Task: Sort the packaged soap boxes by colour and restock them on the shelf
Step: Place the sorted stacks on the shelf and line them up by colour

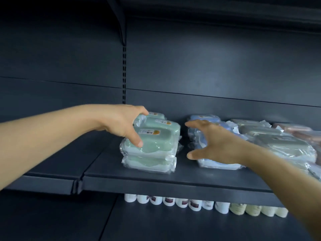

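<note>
Left hand grips top of green soap box stack, thumb on front, fingers curled over back. Right hand spread wide, holding nothing, hovering at blue soap box stack. Both stacks on shelf. Risk: slick wrap, 1 nudge topples boxes over front edge.

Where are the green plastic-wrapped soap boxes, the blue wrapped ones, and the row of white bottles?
Green plastic-wrapped soap boxes (156, 143): head view, front of the stack.
Blue plastic-wrapped soap boxes (217, 165): head view, bottom box's front edge.
Row of white bottles (182, 202): head view, a middle bottle's cap end.
</note>
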The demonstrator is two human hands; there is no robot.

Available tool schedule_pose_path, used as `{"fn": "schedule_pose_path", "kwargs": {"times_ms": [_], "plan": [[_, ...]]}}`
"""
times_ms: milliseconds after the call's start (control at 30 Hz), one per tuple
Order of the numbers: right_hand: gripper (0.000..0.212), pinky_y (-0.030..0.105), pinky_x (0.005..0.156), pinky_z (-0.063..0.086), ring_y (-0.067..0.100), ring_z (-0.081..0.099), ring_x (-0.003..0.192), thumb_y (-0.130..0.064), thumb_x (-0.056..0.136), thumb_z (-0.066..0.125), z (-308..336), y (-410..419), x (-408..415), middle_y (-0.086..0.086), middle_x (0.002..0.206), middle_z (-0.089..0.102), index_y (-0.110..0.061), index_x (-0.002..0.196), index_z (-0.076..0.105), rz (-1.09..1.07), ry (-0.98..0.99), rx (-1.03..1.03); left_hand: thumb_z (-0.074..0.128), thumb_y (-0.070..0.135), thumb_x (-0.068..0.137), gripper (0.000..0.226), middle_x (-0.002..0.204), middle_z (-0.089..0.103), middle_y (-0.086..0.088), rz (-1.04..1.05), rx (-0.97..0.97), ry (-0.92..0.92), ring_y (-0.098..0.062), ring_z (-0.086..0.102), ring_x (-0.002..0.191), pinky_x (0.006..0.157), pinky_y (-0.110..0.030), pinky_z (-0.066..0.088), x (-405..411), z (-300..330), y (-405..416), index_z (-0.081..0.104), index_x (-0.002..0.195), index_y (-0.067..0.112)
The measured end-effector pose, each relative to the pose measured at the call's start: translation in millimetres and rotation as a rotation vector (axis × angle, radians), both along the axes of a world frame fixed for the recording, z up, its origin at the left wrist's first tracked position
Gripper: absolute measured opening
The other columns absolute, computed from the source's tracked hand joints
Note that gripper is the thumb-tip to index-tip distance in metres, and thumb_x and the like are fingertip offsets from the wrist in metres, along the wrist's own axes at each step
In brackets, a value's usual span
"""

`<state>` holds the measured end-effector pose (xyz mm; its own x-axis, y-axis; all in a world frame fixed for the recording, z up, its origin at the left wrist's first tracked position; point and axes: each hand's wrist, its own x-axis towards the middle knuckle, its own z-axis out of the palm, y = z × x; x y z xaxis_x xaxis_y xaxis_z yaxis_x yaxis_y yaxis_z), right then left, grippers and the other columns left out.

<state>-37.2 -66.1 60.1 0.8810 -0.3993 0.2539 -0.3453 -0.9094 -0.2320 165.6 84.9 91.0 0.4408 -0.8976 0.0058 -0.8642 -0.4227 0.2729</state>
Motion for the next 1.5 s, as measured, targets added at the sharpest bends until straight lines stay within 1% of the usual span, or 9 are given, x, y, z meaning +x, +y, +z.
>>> {"fn": "schedule_pose_path", "kwargs": {"times_ms": [200, 533, 733, 967, 1133, 1267, 1367, 1433, 1500], "plan": [[0.091, 0.022, 0.104, 0.027, 0.013, 0.027, 0.136, -0.04, 0.073, 0.077, -10.9, 21.9, 43.5, -0.01, 0.147, 0.03, -0.033, 0.147, 0.023, -0.004, 0.009, 0.071, 0.086, 0.025, 0.065, 0.108, 0.147, 0.036, 0.005, -0.038, 0.114, 0.067, -0.016, 0.043, 0.127, 0.102, -0.032, 0.041, 35.0, -26.2, 21.9, 0.018, 0.147, 0.037], [0.089, 0.022, 0.098, 0.026, 0.016, 0.027, 0.132, -0.039, 0.072, 0.078, -30.4, 25.4, 76.6, -0.003, 0.143, 0.031, -0.032, 0.145, 0.025, -0.143, 0.033, 0.024, 0.082, 0.021, 0.072, 0.094, 0.131, 0.055, 0.009, -0.16, -0.049, 0.214, -0.012, 0.058, 0.11, 0.094, -0.03, 0.049, 66.0, -63.6, 24.5, 0.025, 0.146, 0.026], [0.088, 0.022, 0.097, 0.028, 0.019, 0.031, 0.13, -0.038, 0.074, 0.077, -33.4, 25.5, 73.3, -0.001, 0.142, 0.033, -0.032, 0.145, 0.026, -0.167, 0.043, 0.006, 0.08, 0.024, 0.073, 0.094, 0.134, 0.052, 0.007, -0.146, -0.022, 0.213, -0.014, 0.055, 0.113, 0.095, -0.035, 0.05, 72.4, -78.6, 32.1, 0.022, 0.147, 0.026], [0.086, 0.027, 0.103, 0.031, 0.015, 0.029, 0.128, -0.039, 0.074, 0.076, -37.6, 25.0, 69.4, -0.009, 0.141, 0.029, -0.032, 0.144, 0.026, -0.143, 0.043, -0.011, 0.078, 0.022, 0.076, 0.092, 0.134, 0.05, 0.005, -0.097, -0.071, 0.211, -0.016, 0.057, 0.111, 0.092, -0.037, 0.052, 81.4, -82.6, 29.6, 0.019, 0.148, 0.024], [0.091, 0.029, 0.11, 0.026, 0.008, 0.015, 0.135, -0.058, 0.072, 0.069, -39.2, 28.4, 74.1, -0.02, 0.144, 0.015, -0.04, 0.146, 0.018, -0.138, 0.02, -0.043, 0.074, 0.019, 0.081, 0.083, 0.131, 0.05, 0.005, -0.081, -0.121, 0.225, -0.017, 0.056, 0.11, 0.091, -0.038, 0.053, 100.3, -78.5, 17.4, 0.024, 0.147, 0.027], [0.082, 0.02, 0.106, 0.02, 0.001, 0.013, 0.133, -0.053, 0.077, 0.066, -42.8, 32.5, 83.9, -0.027, 0.14, 0.016, -0.045, 0.143, 0.018, -0.07, 0.013, -0.094, 0.072, 0.018, 0.083, 0.076, 0.133, 0.051, 0.003, -0.09, -0.166, 0.209, -0.018, 0.055, 0.112, 0.094, -0.036, 0.051, 115.2, -70.8, -0.1, 0.029, 0.145, 0.026], [0.081, 0.019, 0.106, 0.023, -0.004, 0.019, 0.128, -0.058, 0.073, 0.068, -38.0, 29.0, 86.2, -0.033, 0.134, 0.02, -0.049, 0.139, 0.022, -0.067, 0.046, -0.065, 0.066, 0.027, 0.087, 0.053, 0.123, 0.057, 0.004, -0.079, -0.243, 0.207, -0.015, 0.056, 0.107, 0.089, -0.029, 0.047, 125.5, -62.3, -19.7, 0.042, 0.134, 0.025], [0.084, 0.021, 0.106, 0.027, -0.013, 0.019, 0.125, -0.075, 0.062, 0.063, -33.1, 28.4, 86.9, -0.041, 0.13, 0.019, -0.054, 0.134, 0.025, -0.069, 0.048, -0.025, 0.056, 0.037, 0.092, 0.025, 0.106, 0.063, 0.001, -0.067, -0.344, 0.263, -0.015, 0.061, 0.092, 0.08, -0.029, 0.045, 129.4, -55.7, -33.3, 0.055, 0.112, 0.023], [0.081, 0.019, 0.104, 0.025, -0.016, 0.02, 0.123, -0.083, 0.057, 0.055, -27.2, 29.3, 88.8, -0.048, 0.126, 0.017, -0.06, 0.129, 0.025, -0.099, 0.014, 0.027, 0.048, 0.04, 0.095, 0.029, 0.098, 0.068, -0.012, -0.063, -0.414, 0.33, -0.019, 0.067, 0.082, 0.072, -0.03, 0.046, 130.4, -49.1, -47.5, 0.061, 0.1, 0.014]]}}
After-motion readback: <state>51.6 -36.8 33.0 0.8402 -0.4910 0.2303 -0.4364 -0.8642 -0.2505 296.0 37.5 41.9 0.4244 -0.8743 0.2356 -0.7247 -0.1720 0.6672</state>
